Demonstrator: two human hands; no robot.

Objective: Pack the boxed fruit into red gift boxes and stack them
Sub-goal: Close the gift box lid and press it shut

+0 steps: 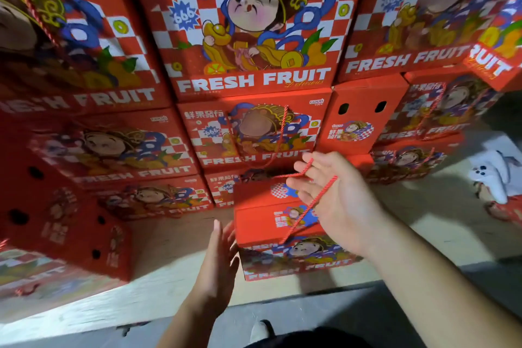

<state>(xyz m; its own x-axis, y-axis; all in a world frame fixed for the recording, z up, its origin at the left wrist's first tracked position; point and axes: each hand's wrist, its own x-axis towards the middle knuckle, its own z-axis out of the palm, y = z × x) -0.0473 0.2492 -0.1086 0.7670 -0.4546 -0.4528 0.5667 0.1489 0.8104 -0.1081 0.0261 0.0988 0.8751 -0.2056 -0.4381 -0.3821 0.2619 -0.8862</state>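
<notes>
Left hand, nearest me, fingers straight and together, flat by the box's left edge. Right hand fingers loosely spread, cord draped across them. Box sits on bare floor before the stack, open room to its left.

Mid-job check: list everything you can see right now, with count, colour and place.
Stacked gift boxes: well over a dozen, exact count unclear, red with cartoon art and FRESH FRUIT lettering, walled up across the back and left.
Front gift box: one, red, standing apart on the floor in front of the stack.
Rope handle: one, red, running up from the front gift box over the right hand's fingers.
White objects: white, on the floor at far right; too unclear to identify or count.
Floor: pale, beneath the boxes.
Left hand: open, beside the front gift box's left edge.
Right hand: fingers relaxed, rope handle draped across them.
</notes>
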